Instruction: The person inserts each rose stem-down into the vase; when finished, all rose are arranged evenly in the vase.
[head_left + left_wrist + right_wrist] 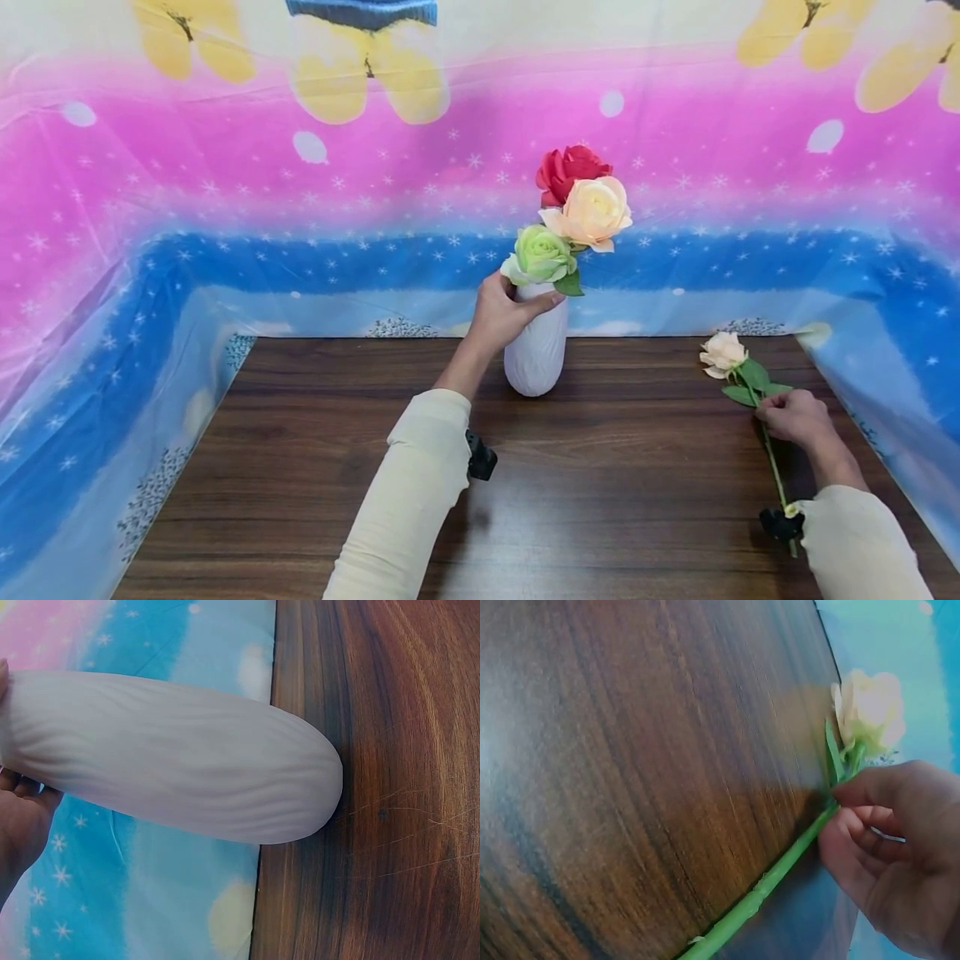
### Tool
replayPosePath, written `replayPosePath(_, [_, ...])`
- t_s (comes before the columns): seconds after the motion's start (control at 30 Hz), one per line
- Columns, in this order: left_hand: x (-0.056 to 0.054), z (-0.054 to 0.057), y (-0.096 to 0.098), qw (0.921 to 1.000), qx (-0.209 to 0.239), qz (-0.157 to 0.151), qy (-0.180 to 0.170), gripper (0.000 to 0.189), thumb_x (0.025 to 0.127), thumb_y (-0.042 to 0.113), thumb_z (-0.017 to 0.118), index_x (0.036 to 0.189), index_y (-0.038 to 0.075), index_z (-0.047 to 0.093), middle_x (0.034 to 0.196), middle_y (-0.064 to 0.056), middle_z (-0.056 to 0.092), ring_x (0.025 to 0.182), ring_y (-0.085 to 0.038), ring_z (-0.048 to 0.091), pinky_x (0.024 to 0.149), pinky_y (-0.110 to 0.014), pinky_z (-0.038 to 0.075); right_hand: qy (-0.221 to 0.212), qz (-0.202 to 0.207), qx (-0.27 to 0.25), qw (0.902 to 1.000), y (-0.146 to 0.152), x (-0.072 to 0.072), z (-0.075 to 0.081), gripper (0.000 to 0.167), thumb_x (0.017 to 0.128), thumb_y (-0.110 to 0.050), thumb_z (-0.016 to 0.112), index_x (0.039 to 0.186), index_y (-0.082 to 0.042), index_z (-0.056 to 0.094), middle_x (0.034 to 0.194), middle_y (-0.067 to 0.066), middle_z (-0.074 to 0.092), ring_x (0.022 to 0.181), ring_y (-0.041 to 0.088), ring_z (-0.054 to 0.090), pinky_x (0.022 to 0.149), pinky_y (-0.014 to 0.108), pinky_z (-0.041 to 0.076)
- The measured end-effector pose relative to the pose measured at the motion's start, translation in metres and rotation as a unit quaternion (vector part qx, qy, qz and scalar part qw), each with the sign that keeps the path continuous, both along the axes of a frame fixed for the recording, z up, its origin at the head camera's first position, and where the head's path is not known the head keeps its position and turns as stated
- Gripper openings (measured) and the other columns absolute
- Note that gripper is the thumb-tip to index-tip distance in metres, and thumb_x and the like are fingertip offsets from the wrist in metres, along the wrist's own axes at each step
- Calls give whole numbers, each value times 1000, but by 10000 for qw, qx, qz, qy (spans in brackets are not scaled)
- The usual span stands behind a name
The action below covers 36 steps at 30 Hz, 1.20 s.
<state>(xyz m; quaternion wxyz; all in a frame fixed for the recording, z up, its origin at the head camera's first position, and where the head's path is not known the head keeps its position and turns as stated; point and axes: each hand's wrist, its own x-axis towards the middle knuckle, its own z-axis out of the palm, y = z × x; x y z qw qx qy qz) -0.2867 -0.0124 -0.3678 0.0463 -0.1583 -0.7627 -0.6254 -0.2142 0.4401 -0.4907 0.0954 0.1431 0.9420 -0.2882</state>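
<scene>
A white vase with wavy ridges stands near the table's back edge. Around its neck, just under the blooms, my left hand curls its fingers and thumb. Out of the vase rise a red rose, a peach rose and a pale green rose; their stems are hidden inside. On the right side, my right hand pinches the green stem of a cream rose between thumb and fingertips, below its leaves. That rose's bloom points to the back, its stem toward me.
The dark wooden table ends at a patterned cloth that hangs behind it and along both sides. Black wrist cameras sit at both cuffs, and the rose's lower stem passes close by the right camera.
</scene>
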Motion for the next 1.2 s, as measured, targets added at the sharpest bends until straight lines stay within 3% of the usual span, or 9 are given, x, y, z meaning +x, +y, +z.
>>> replayPosePath(0.07, [0,0,0,10000,-6,5,7,49,86,20,83,128,13,60,128,-7,68,124,-22,64,102,-43,55,120,61,-202,9997,-1,0,-1,36,97,-16,55,113,15,62,77,5,69,68,11,62,61,29,53])
replayPosePath(0.23, [0,0,-1,10000,-32,10,39,48,86,21,83,128,13,61,127,-6,68,124,-22,64,103,-44,55,243,291,-830,9958,-5,0,0,34,99,-4,50,120,22,52,92,18,67,72,7,64,64,27,59])
replayPosePath(0.33, [0,0,-1,10000,-55,12,55,49,86,21,83,129,13,61,128,-6,68,124,-22,64,102,-44,55,322,363,-1140,9923,-8,-1,2,30,99,3,48,120,24,49,91,19,65,72,5,65,65,25,61])
replayPosePath(0.47, [-1,0,-1,9999,-76,5,66,49,86,22,82,130,13,60,128,-7,68,125,-22,64,103,-44,55,479,340,-1610,9852,-11,-2,5,29,102,5,45,122,26,45,89,12,64,72,1,66,68,23,61])
replayPosePath(0.6, [-1,0,-1,10000,-74,2,58,49,86,22,82,130,13,60,129,-7,68,124,-22,64,103,-44,55,517,221,-2383,9696,-11,-4,9,34,106,-1,43,130,22,41,92,-3,62,79,-4,67,76,20,61])
replayPosePath(0.7, [-1,1,-1,10000,-51,-16,52,49,86,21,83,129,12,60,128,-7,68,124,-23,64,102,-44,56,573,164,-3189,9459,-11,-5,13,30,107,-7,44,132,10,44,95,-11,61,86,-4,69,81,18,60])
replayPosePath(0.87, [-1,0,-1,10000,-17,-49,41,48,87,20,82,128,12,61,128,-8,69,124,-23,65,102,-43,56,803,125,-4981,8633,-12,-5,18,18,104,-8,54,120,-10,47,98,-7,63,92,2,72,84,18,59])
replayPosePath(0.93, [-2,0,-1,10000,-24,-49,43,48,87,20,82,128,12,61,128,-8,69,124,-23,64,102,-43,56,888,126,-5415,8359,-14,-5,20,20,103,-6,57,119,-11,47,100,-5,63,94,4,72,85,19,59])
replayPosePath(1.2, [-2,0,0,10000,-66,-18,9,47,86,21,83,127,12,61,127,-8,69,124,-23,65,101,-43,56,969,287,-6045,7902,-27,-9,30,27,102,0,54,124,-16,57,109,-6,62,98,7,73,88,19,59])
